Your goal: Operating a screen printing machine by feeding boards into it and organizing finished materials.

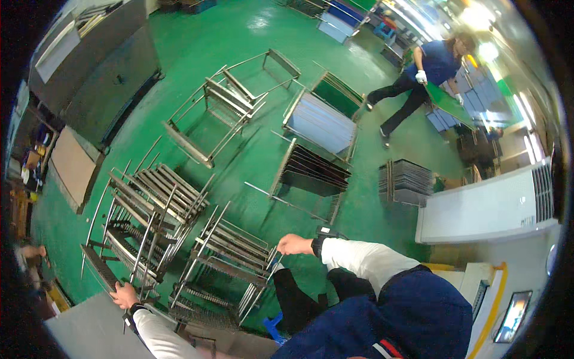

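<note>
At the lower left, my left hand (124, 295) is closed around the end of a slotted bar on a metal rack (161, 221). This rack carries several stacked slotted bars and long upright rods. My right hand (293, 244) is closed at the near right side of a second metal rack (230, 254), by the end of one of its rods; the fingers seem to grip it, though the contact is small in view. Both racks stand on the green floor (197, 54) beside each other, in front of my legs. A dark band with a small device sits on each wrist.
Farther off stand an open metal rack frame (224, 99), a rack of pale blue panels (320, 122) and one of dark panels (311, 170). A stack of dark panels (406, 179) is near a white cabinet (484, 206). At upper right, a gloved person (439, 63) carries a green panel (448, 105).
</note>
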{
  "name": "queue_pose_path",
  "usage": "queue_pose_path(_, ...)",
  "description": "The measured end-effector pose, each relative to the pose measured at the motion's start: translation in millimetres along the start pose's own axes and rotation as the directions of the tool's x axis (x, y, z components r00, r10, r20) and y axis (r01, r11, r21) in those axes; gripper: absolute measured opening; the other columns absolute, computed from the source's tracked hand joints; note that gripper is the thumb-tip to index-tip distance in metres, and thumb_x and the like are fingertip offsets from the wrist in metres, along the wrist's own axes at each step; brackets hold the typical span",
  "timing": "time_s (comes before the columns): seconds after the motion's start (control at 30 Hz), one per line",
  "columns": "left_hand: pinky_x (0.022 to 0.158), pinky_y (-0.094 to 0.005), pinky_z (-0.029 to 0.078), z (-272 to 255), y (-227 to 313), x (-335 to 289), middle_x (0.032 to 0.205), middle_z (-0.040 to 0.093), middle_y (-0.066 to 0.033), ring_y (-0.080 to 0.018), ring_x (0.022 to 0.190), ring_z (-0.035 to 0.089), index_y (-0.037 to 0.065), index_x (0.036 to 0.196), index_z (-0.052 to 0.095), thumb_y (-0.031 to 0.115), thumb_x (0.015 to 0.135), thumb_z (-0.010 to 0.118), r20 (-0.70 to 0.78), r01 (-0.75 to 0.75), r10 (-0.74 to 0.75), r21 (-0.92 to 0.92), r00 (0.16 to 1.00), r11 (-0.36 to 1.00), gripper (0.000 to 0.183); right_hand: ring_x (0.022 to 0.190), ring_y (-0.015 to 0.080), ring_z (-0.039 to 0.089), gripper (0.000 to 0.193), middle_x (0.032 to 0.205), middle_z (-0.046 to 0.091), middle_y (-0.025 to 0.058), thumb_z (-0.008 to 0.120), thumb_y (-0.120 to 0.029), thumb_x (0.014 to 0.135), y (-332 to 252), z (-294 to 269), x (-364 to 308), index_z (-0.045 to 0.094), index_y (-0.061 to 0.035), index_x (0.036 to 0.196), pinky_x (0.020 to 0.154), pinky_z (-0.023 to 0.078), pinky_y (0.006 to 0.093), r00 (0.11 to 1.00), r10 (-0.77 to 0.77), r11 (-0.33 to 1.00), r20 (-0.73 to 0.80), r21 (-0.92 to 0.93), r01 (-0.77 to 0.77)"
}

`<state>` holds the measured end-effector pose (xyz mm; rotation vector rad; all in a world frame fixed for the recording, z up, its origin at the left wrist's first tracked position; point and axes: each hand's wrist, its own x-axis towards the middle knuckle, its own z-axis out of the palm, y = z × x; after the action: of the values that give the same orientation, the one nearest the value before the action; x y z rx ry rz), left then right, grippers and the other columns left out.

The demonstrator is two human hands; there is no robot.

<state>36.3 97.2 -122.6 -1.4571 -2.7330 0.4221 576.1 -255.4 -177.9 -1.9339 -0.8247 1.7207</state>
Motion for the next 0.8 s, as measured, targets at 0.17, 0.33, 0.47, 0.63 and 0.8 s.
queue_pose_path(0.17,0.091,-0.0467,0.044,41.2,11.0,31.0,0.125,0.057,-0.0117,-0.0368,0.110,0.056,0.023,0.126,0.058,0.021,0.085,0.051,-0.034,-0.402,0.403,-0.179,0.915,0.898,0.041,0.063,0.0138,0.061,0.020,0.075,0.066,0.0054,0.058,-0.018,0.084,9.8,1.3,-28.6,0.069,-0.0024,0.090,0.054,0.048,0.0293,0.996,0.092,0.992,0.023,0.085,-0.093)
queue_pose_path(0.33,0.086,-0.0488,0.047,7.0,72.3,-32.1,0.113,0.065,-0.0135,-0.0360,0.105,0.061,0.021,0.120,0.063,0.022,0.083,0.052,0.065,-0.349,0.375,-0.248,0.925,0.904,0.039,0.063,0.0128,0.060,0.021,0.078,0.066,0.0050,0.059,-0.021,0.085,46.7,-28.8,-67.2,0.068,-0.0027,0.091,0.054,0.048,0.0281,0.994,0.074,0.980,-0.075,0.190,-0.058)
queue_pose_path(0.47,0.087,-0.0513,0.047,-34.8,73.0,-54.6,0.116,0.064,-0.0133,-0.0374,0.108,0.060,0.019,0.120,0.062,0.024,0.077,0.054,0.003,-0.298,0.300,-0.100,0.954,0.949,0.044,0.063,0.0121,0.059,0.020,0.078,0.066,0.0050,0.060,-0.020,0.085,75.2,-53.1,-119.7,0.068,-0.0035,0.092,0.052,0.047,0.0273,0.966,0.179,0.911,-0.187,0.401,-0.092)
queue_pose_path(0.63,0.078,-0.0543,0.047,-48.1,96.7,-84.9,0.107,0.067,-0.0122,-0.0382,0.099,0.062,0.018,0.115,0.064,0.023,0.076,0.054,-0.146,-0.335,0.328,-0.023,0.933,0.942,0.040,0.068,0.0139,0.062,0.024,0.084,0.067,0.0065,0.061,-0.024,0.088,131.7,-67.3,-184.3,0.066,-0.0030,0.097,0.054,0.048,0.0278,0.931,0.252,0.864,-0.264,0.494,-0.094)
queue_pose_path(0.8,0.079,-0.0506,0.051,-59.5,141.4,-177.0,0.104,0.068,-0.0121,-0.0369,0.095,0.065,0.013,0.106,0.067,0.029,0.077,0.058,-0.208,-0.641,0.614,-0.107,0.762,0.760,0.034,0.071,0.0154,0.063,0.025,0.087,0.068,0.0073,0.061,-0.026,0.089,182.9,-66.9,-248.3,0.065,-0.0037,0.098,0.058,0.049,0.0283,0.913,0.244,0.763,-0.328,0.646,0.028)
